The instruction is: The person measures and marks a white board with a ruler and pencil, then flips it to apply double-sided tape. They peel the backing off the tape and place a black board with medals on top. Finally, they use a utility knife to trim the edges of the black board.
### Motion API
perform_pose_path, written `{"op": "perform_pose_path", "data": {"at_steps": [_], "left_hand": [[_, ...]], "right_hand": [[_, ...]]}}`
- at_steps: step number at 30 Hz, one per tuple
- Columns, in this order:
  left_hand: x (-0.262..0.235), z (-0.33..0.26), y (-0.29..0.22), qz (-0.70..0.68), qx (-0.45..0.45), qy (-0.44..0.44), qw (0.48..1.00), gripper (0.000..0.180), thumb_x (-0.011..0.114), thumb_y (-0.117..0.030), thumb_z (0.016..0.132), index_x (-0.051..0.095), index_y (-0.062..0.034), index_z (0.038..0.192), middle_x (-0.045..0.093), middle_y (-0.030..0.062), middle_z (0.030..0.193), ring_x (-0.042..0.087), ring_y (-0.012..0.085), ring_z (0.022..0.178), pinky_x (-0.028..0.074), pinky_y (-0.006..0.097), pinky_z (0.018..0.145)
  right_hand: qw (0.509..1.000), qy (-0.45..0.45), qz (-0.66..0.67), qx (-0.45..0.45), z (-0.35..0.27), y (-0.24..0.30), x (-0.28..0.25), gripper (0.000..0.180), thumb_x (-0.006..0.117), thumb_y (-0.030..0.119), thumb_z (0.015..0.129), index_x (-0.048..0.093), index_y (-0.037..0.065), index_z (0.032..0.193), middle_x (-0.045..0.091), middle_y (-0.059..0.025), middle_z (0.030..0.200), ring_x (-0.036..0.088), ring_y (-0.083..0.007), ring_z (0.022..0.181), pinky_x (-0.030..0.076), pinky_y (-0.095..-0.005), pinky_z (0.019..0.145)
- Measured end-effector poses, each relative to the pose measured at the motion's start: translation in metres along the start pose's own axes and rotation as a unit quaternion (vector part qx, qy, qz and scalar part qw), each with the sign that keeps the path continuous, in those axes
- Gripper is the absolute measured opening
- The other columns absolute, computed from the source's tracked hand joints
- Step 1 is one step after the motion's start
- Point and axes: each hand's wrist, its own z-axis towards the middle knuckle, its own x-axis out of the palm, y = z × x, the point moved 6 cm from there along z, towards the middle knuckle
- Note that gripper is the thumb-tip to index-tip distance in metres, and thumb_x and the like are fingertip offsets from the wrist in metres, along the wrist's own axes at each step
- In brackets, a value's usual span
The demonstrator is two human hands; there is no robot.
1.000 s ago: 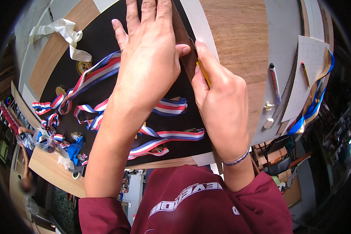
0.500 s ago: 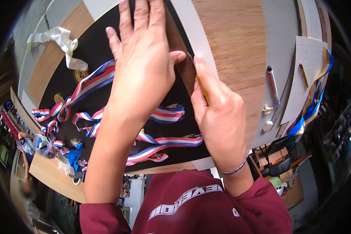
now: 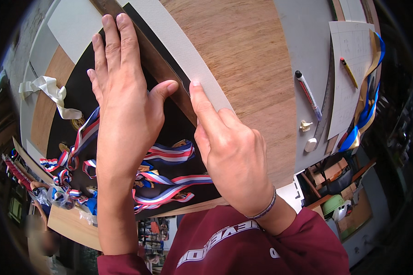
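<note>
My left hand [image 3: 128, 101] lies flat with fingers stretched along a long brown straightedge [image 3: 158, 57], its thumb resting over the bar. The straightedge runs diagonally across a black sheet [image 3: 174, 117]. By the bar's right edge, my right hand [image 3: 234, 146] is closed with the index finger pointing forward. It grips a slim yellow-handled cutter knife, whose handle shows in the earlier view and is now hidden by the fingers. Red, white and blue medal ribbons [image 3: 172, 153] lie on the black sheet below my left hand and beside my forearm.
Plywood [image 3: 248, 55] and a white strip [image 3: 192, 50] lie right of the black sheet. Farther right are a marker [image 3: 309, 94], an eraser [image 3: 310, 145], a paper sheet [image 3: 351, 41] with a pencil [image 3: 348, 72], and blue-gold ribbon [image 3: 353, 137]. White ribbon [image 3: 53, 91] lies left.
The view has shifted, so both hands and the straightedge appear farther left. My right hand has slid lower along the straightedge relative to my left; the yellow handle has gone out of sight.
</note>
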Motion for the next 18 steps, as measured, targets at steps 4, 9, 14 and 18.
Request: {"op": "perform_pose_path", "data": {"at_steps": [4, 9, 14, 18], "left_hand": [[0.0000, 0.0003, 0.0001, 0.010, 0.006, 0.004, 1.000, 0.099, 0.077, -0.012, 0.086, 0.018, -0.0055, 0.165, 0.016, 0.0221, 0.171, 0.014, 0.0377, 0.159, 0.017, 0.050, 0.126], [-0.0003, -0.0001, 0.0001, 0.014, 0.007, 0.007, 1.000, 0.099, 0.077, -0.012, 0.086, 0.018, -0.0042, 0.165, 0.017, 0.0229, 0.170, 0.014, 0.0386, 0.159, 0.018, 0.049, 0.126], [-0.0008, 0.0009, -0.0006, 0.012, 0.013, 0.007, 1.000, 0.099, 0.077, -0.012, 0.085, 0.018, -0.0028, 0.164, 0.017, 0.0245, 0.170, 0.015, 0.0397, 0.158, 0.018, 0.048, 0.126], [-0.0014, 0.0007, -0.0004, 0.018, 0.020, 0.009, 1.000, 0.099, 0.077, -0.012, 0.085, 0.019, -0.0020, 0.164, 0.017, 0.0255, 0.170, 0.015, 0.0410, 0.158, 0.017, 0.048, 0.126]], "right_hand": [[1.000, 0.000, 0.016, -0.008, -0.0003, 0.0002, -0.0022, 0.062, 0.070, 0.001, 0.088, 0.057, 0.014, 0.147, 0.060, -0.0142, 0.078, 0.066, -0.0318, 0.064, 0.054, -0.0438, 0.058], [1.000, -0.005, 0.009, -0.005, 0.0021, -0.0012, -0.0008, 0.062, 0.070, 0.000, 0.088, 0.058, 0.014, 0.146, 0.060, -0.0136, 0.077, 0.066, -0.0309, 0.064, 0.054, -0.0434, 0.058], [1.000, -0.007, 0.015, -0.009, -0.0025, -0.0018, -0.0024, 0.063, 0.070, -0.001, 0.087, 0.058, 0.015, 0.146, 0.059, -0.0129, 0.077, 0.066, -0.0304, 0.064, 0.054, -0.0435, 0.059], [1.000, -0.007, -0.002, -0.010, -0.0048, -0.0084, 0.0051, 0.063, 0.071, -0.002, 0.087, 0.058, 0.015, 0.146, 0.061, -0.0132, 0.080, 0.065, -0.0308, 0.065, 0.053, -0.0440, 0.059]]}}
